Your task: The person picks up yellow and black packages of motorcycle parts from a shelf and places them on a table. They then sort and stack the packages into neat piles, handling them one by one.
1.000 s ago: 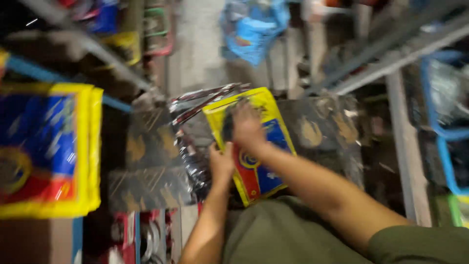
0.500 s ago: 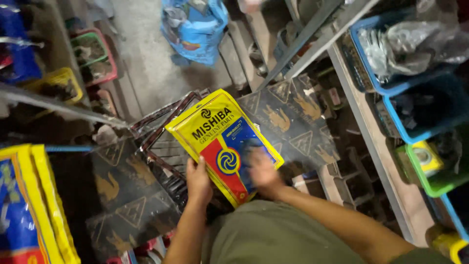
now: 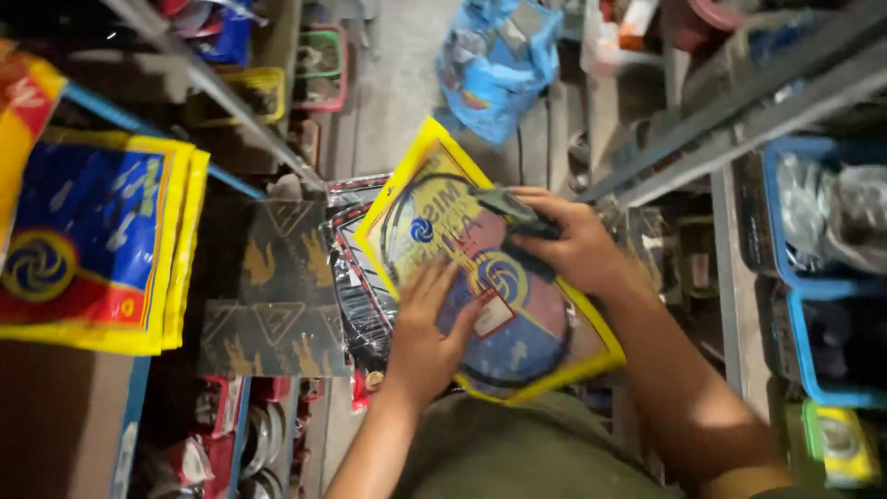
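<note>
Hands work a flat yellow packet (image 3: 480,277) held over a stack of dark packets (image 3: 356,277) between shelves. The left hand (image 3: 427,323) lies spread, fingers apart, flat on the packet's clear face, steadying it. The right hand (image 3: 573,248) is closed round a dark fitting (image 3: 517,214) at the packet's upper edge. The step looks like handling the coiled black cable (image 3: 554,356) inside; moving the fitting further would call for the left hand to hold firm. More yellow packets (image 3: 102,249) hang to the left.
</note>
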